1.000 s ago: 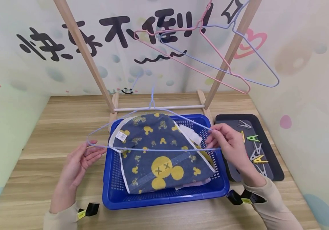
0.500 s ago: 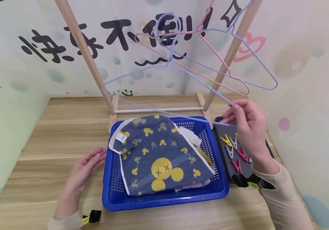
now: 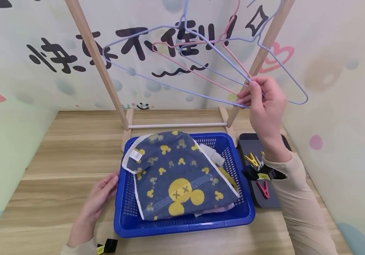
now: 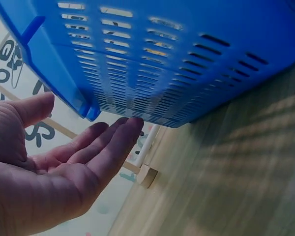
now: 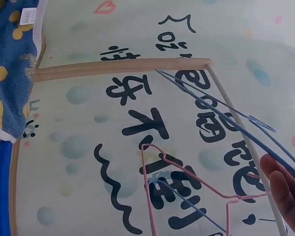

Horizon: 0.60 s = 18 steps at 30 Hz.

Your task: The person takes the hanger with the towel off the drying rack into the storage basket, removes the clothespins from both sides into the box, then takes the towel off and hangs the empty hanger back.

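In the head view my right hand [image 3: 266, 106] holds a light blue clothes hanger [image 3: 163, 84] by its right corner. The hanger is raised in front of the rack, its hook running out of the top of the picture. My left hand [image 3: 97, 198] stays low beside the left wall of a blue plastic basket [image 3: 185, 228]. Its fingers are extended with nothing in them, fingertips close to the basket in the left wrist view. A navy towel [image 3: 182, 164] with yellow mouse-head prints and a white tag lies in the basket over other cloth.
A wooden rack [image 3: 96, 63] stands behind the basket. From it hang a pink hanger [image 5: 196, 179] and another blue hanger [image 3: 282, 63] at the right. Beside the basket, a dark tray [image 3: 247, 140] holds clothespins, including a red clothespin [image 3: 263, 189], partly hidden by my right arm.
My right hand has lifted the blue hanger from over the basket up toward the rack. My left hand has let go of the hanger's left end and dropped slightly beside the basket.
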Motion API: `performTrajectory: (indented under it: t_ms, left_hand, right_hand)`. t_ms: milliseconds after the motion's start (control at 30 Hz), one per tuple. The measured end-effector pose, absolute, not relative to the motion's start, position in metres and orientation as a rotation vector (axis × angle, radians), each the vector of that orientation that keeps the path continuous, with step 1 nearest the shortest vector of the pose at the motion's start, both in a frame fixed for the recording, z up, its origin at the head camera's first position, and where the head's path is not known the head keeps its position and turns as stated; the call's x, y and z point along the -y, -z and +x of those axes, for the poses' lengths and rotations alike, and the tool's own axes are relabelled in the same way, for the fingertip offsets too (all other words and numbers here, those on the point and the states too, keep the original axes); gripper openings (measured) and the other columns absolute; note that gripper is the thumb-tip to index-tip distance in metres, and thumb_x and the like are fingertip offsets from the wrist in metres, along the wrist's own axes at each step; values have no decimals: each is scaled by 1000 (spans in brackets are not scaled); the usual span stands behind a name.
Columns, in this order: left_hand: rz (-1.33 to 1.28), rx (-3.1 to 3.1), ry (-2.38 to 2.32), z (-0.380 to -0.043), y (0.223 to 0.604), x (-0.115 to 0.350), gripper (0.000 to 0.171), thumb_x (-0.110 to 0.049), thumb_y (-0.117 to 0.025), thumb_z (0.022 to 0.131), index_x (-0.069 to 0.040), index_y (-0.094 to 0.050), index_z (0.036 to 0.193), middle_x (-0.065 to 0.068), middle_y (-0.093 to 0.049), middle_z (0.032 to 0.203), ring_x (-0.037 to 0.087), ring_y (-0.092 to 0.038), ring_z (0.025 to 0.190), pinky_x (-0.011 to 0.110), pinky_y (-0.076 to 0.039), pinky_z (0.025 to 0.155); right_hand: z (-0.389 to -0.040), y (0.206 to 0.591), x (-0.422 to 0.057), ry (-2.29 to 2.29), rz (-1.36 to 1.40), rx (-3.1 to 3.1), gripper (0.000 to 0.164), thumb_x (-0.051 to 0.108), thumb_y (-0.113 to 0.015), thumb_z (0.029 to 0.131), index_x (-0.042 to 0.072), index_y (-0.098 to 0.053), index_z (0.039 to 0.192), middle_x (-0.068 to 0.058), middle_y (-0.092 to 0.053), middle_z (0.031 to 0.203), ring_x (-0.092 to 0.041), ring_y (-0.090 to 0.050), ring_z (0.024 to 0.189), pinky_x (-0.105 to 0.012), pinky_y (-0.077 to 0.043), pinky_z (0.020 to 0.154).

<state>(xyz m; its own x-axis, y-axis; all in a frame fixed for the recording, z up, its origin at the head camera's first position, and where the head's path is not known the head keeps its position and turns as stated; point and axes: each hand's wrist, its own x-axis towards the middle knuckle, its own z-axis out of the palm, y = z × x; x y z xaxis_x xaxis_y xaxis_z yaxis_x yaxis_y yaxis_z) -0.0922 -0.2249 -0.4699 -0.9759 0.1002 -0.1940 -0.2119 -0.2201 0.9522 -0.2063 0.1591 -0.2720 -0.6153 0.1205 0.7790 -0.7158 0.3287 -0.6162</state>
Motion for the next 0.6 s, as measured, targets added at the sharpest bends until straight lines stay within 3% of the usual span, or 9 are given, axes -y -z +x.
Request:
performTrajectory:
  t_ms: [300, 600]
  left_hand:
    - [-94, -1749, -2312, -88, 472, 223, 25, -12, -45, 100, -25, -65, 100, -5, -68, 92, 6, -63, 81, 19, -53, 70]
    - [-69, -1721, -2287, -89, 470, 224, 26, -13, -44, 100, -25, -67, 98, -5, -67, 90, 5, -62, 79, 18, -52, 68]
  right_hand:
    - [-225, 263, -140, -1407, 391, 1910, 14, 7, -52, 96, -4, -60, 95, -7, -63, 70, -10, -61, 55, -17, -52, 55]
    - [-233, 275, -138, -1290, 572, 1909, 18, 6, -51, 96, -10, -56, 93, -18, -64, 71, -6, -62, 55, -17, -52, 53]
